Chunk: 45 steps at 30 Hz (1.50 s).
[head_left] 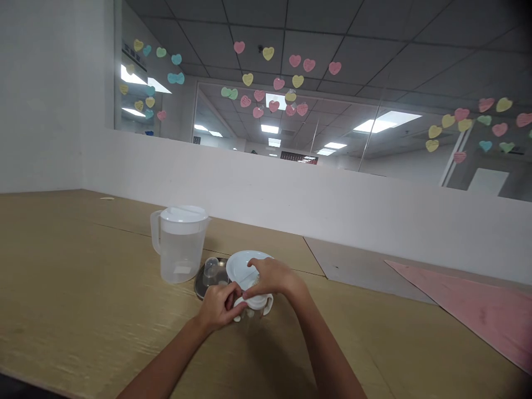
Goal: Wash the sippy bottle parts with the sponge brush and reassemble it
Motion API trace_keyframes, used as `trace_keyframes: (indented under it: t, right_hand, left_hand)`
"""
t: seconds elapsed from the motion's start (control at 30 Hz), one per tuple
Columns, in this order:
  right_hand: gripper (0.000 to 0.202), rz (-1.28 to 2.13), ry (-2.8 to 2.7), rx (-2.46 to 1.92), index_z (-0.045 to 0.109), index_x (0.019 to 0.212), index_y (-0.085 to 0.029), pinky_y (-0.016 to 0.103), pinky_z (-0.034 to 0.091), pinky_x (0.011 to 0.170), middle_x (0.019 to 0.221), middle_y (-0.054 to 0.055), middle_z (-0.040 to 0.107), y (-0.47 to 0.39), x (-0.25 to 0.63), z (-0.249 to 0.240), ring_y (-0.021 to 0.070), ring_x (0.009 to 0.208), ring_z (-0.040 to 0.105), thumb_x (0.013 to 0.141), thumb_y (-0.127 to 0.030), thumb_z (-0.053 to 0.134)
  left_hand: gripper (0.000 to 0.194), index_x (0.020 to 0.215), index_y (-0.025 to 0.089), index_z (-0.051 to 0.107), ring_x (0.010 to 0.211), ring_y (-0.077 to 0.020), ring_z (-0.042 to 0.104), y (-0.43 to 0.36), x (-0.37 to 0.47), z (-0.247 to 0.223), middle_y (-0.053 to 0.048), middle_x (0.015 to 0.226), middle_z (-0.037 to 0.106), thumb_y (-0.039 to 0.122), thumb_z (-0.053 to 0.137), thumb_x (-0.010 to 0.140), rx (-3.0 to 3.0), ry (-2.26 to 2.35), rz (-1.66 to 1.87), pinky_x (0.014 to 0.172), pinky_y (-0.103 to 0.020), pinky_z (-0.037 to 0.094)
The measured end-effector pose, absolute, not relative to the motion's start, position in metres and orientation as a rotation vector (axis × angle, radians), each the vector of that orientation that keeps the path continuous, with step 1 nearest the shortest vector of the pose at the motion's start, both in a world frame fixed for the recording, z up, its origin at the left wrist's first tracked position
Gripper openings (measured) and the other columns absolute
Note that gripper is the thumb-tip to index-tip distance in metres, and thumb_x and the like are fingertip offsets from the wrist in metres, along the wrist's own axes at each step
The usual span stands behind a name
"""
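Observation:
A small clear jar (250, 313) with a white lid (256, 302) and white side handles stands on the table in front of me. My left hand (219, 306) is closed at its left side, thumb and fingers pinching near the lid's edge. From above, my right hand (270, 278) curves over the jar, its thumb on the lid and its index finger bent out over a white plate (236, 265). The hand covers part of the plate and lid. Left of the plate is a round metal tray (200, 288) bearing a small clear cup (211, 268).
A translucent pitcher (183, 246) with a white lid stands behind the tray, handle to the left. The wooden table (103, 288) meets a low white wall (266, 194) under a window with heart-shaped notes. Grey and pink sheets (477, 305) lie at the right.

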State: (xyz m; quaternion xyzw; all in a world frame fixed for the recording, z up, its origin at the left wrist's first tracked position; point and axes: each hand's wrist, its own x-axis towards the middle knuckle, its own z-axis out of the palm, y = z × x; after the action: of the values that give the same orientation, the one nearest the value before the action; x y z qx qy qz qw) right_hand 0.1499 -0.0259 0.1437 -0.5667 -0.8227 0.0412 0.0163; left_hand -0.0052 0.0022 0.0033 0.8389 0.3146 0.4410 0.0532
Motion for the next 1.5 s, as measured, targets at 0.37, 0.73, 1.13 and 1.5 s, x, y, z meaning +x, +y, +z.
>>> trace_keyframes:
  t: [0.37, 0.73, 1.13, 1.5]
  right_hand:
    - [0.071, 0.447, -2.553, -1.773, 0.048, 0.120, -0.016, 0.023, 0.038, 0.040, 0.096, 0.008, 0.062, -0.020, 0.150, 0.138, 0.0100, 0.040, 0.051, 0.063, -0.057, 0.059]
    - [0.068, 0.454, -2.522, -1.833, 0.049, 0.118, -0.017, 0.024, 0.039, 0.039, 0.091, 0.007, 0.063, -0.016, 0.149, 0.139, 0.0094, 0.038, 0.050, 0.063, -0.057, 0.059]
    - [0.064, 0.356, -2.518, -1.762, 0.053, 0.113, -0.018, 0.023, 0.040, 0.046, 0.084, 0.005, 0.063, -0.014, 0.150, 0.134, 0.0116, 0.047, 0.055, 0.063, -0.057, 0.060]
    - [0.072, 0.626, -2.459, -1.800, 0.047, 0.118, -0.017, 0.023, 0.042, 0.039, 0.078, 0.004, 0.064, -0.015, 0.155, 0.137, 0.0130, 0.042, 0.055, 0.059, -0.057, 0.062]
  left_hand:
    - [0.039, 0.101, 0.019, 0.060, 0.050, -0.0143, 0.056, 0.002, -0.002, 0.002, 0.001, 0.060, 0.064, 0.042, 0.057, 0.070, 2.628, 0.959, 1.126, 0.049, -0.021, 0.035]
    - [0.043, 0.101, 0.017, 0.062, 0.047, -0.0133, 0.055, 0.003, -0.002, 0.001, 0.001, 0.056, 0.063, 0.045, 0.058, 0.070, 2.670, 0.924, 1.216, 0.047, -0.021, 0.036]
    - [0.042, 0.099, 0.017, 0.063, 0.049, -0.0140, 0.056, 0.003, -0.003, 0.000, -0.001, 0.059, 0.064, 0.049, 0.056, 0.072, 2.649, 0.935, 1.194, 0.049, -0.022, 0.036]
    - [0.044, 0.062, 0.015, 0.063, 0.044, -0.0104, 0.048, 0.005, -0.002, 0.001, 0.000, 0.050, 0.058, 0.057, 0.055, 0.071, 2.592, 0.925, 1.175, 0.046, -0.021, 0.029]
